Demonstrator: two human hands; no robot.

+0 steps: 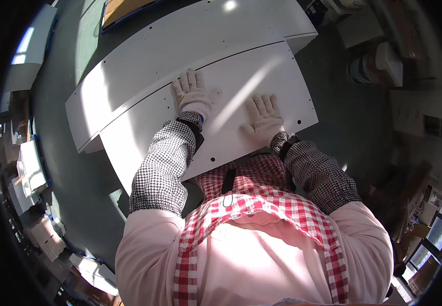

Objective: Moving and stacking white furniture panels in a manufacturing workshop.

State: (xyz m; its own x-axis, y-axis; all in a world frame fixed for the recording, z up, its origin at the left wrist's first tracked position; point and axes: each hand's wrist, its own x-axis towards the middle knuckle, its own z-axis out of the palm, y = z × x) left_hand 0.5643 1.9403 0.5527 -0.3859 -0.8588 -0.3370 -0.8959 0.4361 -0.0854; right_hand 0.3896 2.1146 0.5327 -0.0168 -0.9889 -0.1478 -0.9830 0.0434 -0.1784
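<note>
Left hand (193,95) flat on white board (262,76), gloved fingers spread. Right hand (264,119) flat on same board, fingers spread. Second white board (180,41) behind, edges touching.

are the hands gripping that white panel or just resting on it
Nothing is gripped. The left hand and right hand lie flat, fingers spread, on the top face of the white panel.

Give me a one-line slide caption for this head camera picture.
Gloved left hand and right hand press flat on a white panel lying over a larger white board.
</note>
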